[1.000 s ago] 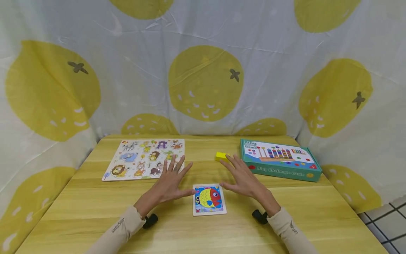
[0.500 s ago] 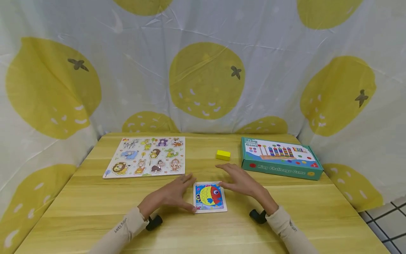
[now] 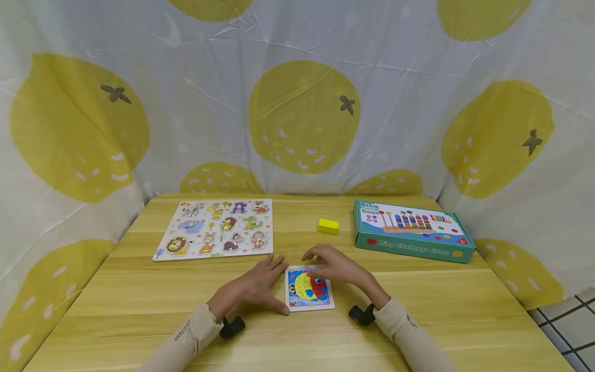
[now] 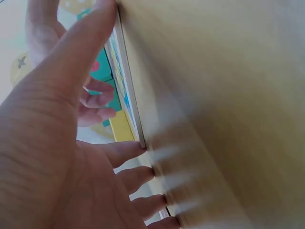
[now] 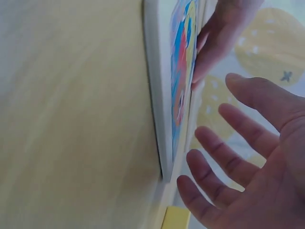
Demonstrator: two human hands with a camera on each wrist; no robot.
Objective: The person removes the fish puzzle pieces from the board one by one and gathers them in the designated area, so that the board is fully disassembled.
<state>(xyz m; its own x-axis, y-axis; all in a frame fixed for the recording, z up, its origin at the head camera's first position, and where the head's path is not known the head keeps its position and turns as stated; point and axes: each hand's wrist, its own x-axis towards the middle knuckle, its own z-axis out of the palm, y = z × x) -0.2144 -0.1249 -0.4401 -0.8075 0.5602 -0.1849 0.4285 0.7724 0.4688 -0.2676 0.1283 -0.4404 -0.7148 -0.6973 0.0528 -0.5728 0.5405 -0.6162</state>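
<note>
A small square fish jigsaw puzzle (image 3: 309,294) in a pale frame lies flat on the table, its yellow and red fish facing right. My left hand (image 3: 255,283) rests along its left side. In the left wrist view, the thumb reaches one corner of the frame and the index fingertip (image 4: 139,147) touches the other, the remaining fingertips resting on the tabletop. My right hand (image 3: 337,264) hovers over the puzzle's upper right part, covering a little of the picture. Its fingers (image 5: 217,145) are spread and loosely bent, with nothing between them.
Beyond the hands lies a yellow block (image 3: 328,226). A white animal peg puzzle board (image 3: 216,227) is at the back left, and a green Ring Challenge Game box (image 3: 413,232) at the back right. A lemon-print curtain (image 3: 304,119) hangs behind the wooden table (image 3: 139,305).
My left hand has lowered from above the table to the puzzle's left side. The right hand has drawn back from the yellow block and moved left over the puzzle.
</note>
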